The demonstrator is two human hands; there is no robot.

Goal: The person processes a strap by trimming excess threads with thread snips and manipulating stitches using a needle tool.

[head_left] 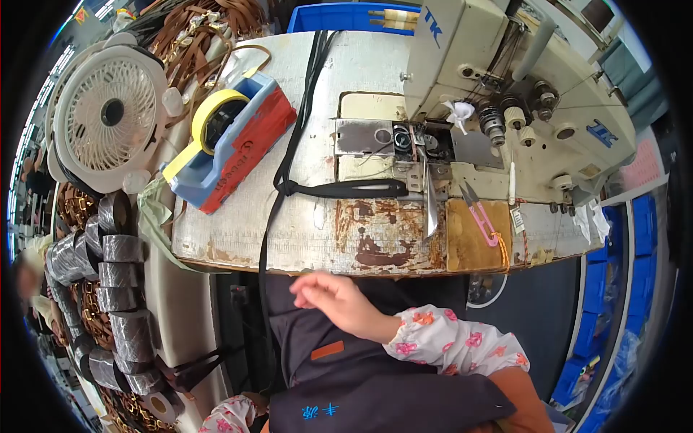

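Note:
My right hand (332, 299) is over my lap, just below the front edge of the sewing table (289, 242). Its fingers are curled in together, and nothing shows in them. A flowered sleeve cover (458, 340) covers that forearm. Of my left arm only a flowered sleeve (229, 416) shows at the bottom edge; the hand is out of view. A long black strap (292, 148) lies knotted on the table. One branch reaches the sewing machine's (462, 72) needle area, and another hangs over the front edge near my right hand. An orange-brown tab (327, 351) lies against my dark apron (382, 400).
Pink-handled thread snips (480, 220) lie right of the needle area. A tape dispenser (227, 144) with yellow tape stands at the left, beside a white fan (108, 112). Wrapped black rolls (130, 335) line the left side. Blue bins (577, 375) are at the right.

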